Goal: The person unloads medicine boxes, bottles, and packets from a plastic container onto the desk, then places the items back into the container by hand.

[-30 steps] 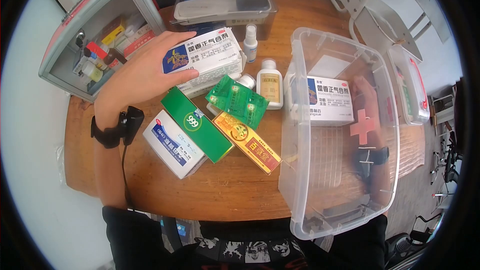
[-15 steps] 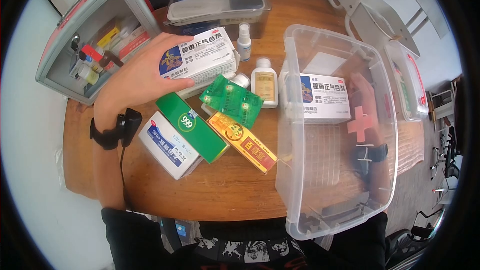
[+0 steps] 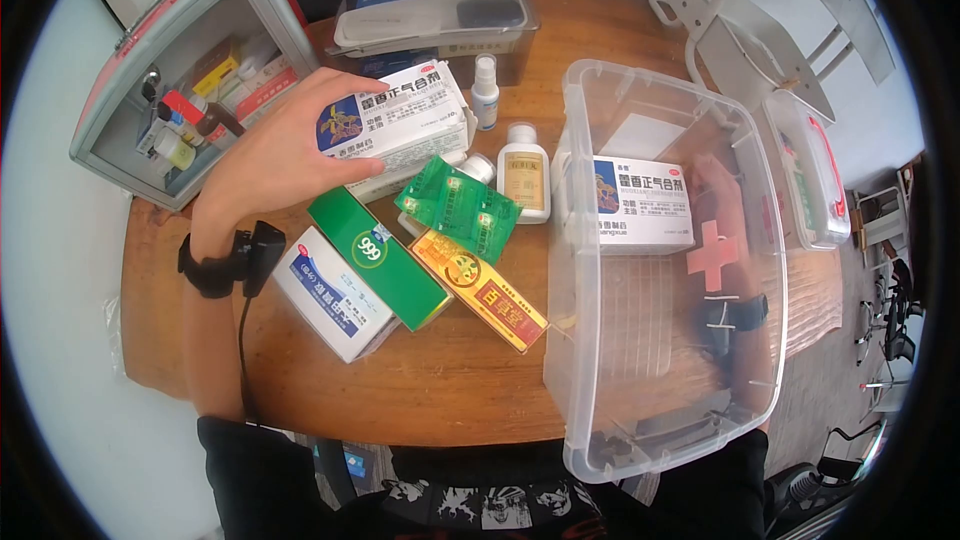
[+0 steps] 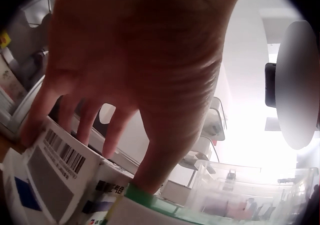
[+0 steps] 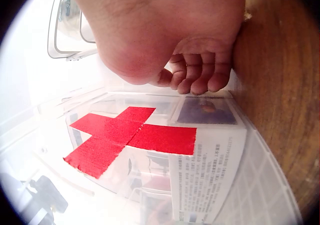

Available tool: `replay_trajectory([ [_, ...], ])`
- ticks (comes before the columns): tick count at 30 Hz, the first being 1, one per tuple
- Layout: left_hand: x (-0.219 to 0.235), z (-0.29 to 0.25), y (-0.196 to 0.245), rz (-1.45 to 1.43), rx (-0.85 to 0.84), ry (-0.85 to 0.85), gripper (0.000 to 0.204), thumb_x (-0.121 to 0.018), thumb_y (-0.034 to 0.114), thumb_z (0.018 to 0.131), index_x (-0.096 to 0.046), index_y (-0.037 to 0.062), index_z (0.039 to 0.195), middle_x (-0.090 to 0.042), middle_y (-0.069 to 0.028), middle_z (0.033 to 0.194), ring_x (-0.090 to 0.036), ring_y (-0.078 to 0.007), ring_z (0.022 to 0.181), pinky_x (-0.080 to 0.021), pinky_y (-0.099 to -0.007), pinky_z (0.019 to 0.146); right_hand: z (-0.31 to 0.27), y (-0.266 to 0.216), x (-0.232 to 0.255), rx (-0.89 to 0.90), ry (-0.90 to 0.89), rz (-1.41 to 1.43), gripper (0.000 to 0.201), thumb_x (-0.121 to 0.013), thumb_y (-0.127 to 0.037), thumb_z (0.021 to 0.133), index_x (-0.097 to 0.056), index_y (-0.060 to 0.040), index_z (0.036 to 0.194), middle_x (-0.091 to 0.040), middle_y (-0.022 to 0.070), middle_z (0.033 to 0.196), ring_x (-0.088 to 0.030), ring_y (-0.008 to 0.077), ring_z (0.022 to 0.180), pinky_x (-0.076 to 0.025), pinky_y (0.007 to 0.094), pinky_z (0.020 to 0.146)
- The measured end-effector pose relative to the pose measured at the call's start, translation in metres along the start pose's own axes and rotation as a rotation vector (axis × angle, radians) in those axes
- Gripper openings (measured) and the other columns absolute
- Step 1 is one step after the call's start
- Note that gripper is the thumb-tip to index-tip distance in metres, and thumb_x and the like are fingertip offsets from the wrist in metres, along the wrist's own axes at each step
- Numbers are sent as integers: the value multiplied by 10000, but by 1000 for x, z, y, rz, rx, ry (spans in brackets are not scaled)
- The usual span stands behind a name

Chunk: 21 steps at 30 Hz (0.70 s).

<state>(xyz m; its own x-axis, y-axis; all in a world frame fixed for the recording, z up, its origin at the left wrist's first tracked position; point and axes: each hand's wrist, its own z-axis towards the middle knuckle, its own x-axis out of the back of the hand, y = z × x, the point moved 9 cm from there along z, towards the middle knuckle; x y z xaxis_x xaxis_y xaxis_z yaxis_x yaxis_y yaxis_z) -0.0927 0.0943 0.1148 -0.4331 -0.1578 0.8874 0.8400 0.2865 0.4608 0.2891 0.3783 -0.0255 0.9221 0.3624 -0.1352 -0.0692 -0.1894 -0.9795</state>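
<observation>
My left hand (image 3: 285, 145) grips a white medicine box (image 3: 395, 110) by its left end, thumb at the near edge and fingers over the far side. The left wrist view shows the thumb and fingers spread around white boxes. In front lie a green 999 box (image 3: 375, 260), a white and blue box (image 3: 335, 295), a yellow box (image 3: 480, 290) and green sachets (image 3: 455, 210). My right hand (image 5: 200, 60) rests beside the clear plastic bin (image 3: 620, 420), outside its right wall, fingers loosely curled and holding nothing. Another white medicine box (image 3: 645, 202) stands inside the bin.
A white bottle (image 3: 523, 172) and a small spray bottle (image 3: 485, 95) stand left of the bin. A glass-fronted medicine case (image 3: 190, 70) is at the left, a lidded clear container (image 3: 435, 25) at the back. A white chair (image 3: 760, 40) stands beyond the bin.
The head view has shifted slightly, so things sit a little further left in it. Both hands keep their places on the box and beside the bin.
</observation>
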Motion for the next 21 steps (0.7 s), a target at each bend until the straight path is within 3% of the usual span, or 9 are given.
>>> replay_trajectory([
  [3, 4, 1, -1, 12, -44, 11, 700, -906, 133, 842, -640, 111, 1489, -600, -91, 1443, -615, -243, 1340, -485, -373, 1172, 0, -1, -5, 3, -83, -89, 269, -695, -358, 1075, -664, -91, 1099, -568, 6, 1136, -552, 109, 1006, -464, 286, 870],
  [5, 16, 1, 1, -23, -139, 103, 627, -909, 192, 835, -694, 116, 1419, -653, -106, 1372, -633, -275, 1301, -510, -378, 1113, -3, -4, -3, 125, -36, -44, 290, -663, -371, 1086, -637, -97, 996, -568, 3, 1021, -544, 107, 909, -450, 279, 793],
  [8, 28, -2, 6, -168, -205, 141, 633, -918, 148, 816, -699, 88, 1407, -661, -113, 1351, -634, -267, 1301, -505, -376, 1115, -2, -14, -16, 42, -136, -174, 299, -645, -360, 1090, -607, -106, 937, -547, -9, 884, -527, 105, 801, -433, 282, 712],
  [9, 31, -4, 11, -187, -152, 118, 643, -918, 119, 811, -695, 78, 1413, -654, -103, 1370, -625, -236, 1327, -496, -367, 1140, -8, -22, -22, 68, -83, -183, 300, -637, -341, 1089, -593, -116, 896, -517, -22, 793, -511, 102, 731, -411, 284, 656],
  [12, 41, -14, 25, -312, -55, 118, 655, -919, 100, 804, -693, 90, 1418, -634, -79, 1411, -606, -196, 1360, -501, -354, 1152, -9, -18, -23, 65, -110, -56, 272, -641, -335, 1088, -626, -105, 944, -544, -18, 836, -527, 96, 762, -423, 270, 677],
  [18, 72, -27, 62, -324, -175, 136, 734, -934, 81, 753, -685, 81, 1443, -573, -101, 1530, -591, -237, 1415, -547, -432, 1138, -8, -26, -16, 84, -105, -104, 215, -635, -295, 1111, -674, -92, 1050, -588, -29, 902, -556, 73, 787, -439, 230, 699],
  [20, 75, -27, 85, -383, -253, 120, 753, -939, 82, 734, -687, 84, 1444, -579, -107, 1524, -588, -237, 1419, -545, -447, 1144, -5, -46, -9, 113, -69, 68, 218, -636, -277, 1129, -666, -87, 1026, -578, -42, 871, -529, 50, 750, -417, 218, 672],
  [21, 74, -26, 95, -399, -264, 105, 772, -954, 100, 722, -687, 85, 1446, -581, -116, 1526, -581, -252, 1432, -544, -462, 1139, -6, -80, -1, 318, -92, -28, 224, -633, -269, 1136, -665, -81, 1019, -571, -48, 851, -508, 42, 731, -405, 216, 660],
])
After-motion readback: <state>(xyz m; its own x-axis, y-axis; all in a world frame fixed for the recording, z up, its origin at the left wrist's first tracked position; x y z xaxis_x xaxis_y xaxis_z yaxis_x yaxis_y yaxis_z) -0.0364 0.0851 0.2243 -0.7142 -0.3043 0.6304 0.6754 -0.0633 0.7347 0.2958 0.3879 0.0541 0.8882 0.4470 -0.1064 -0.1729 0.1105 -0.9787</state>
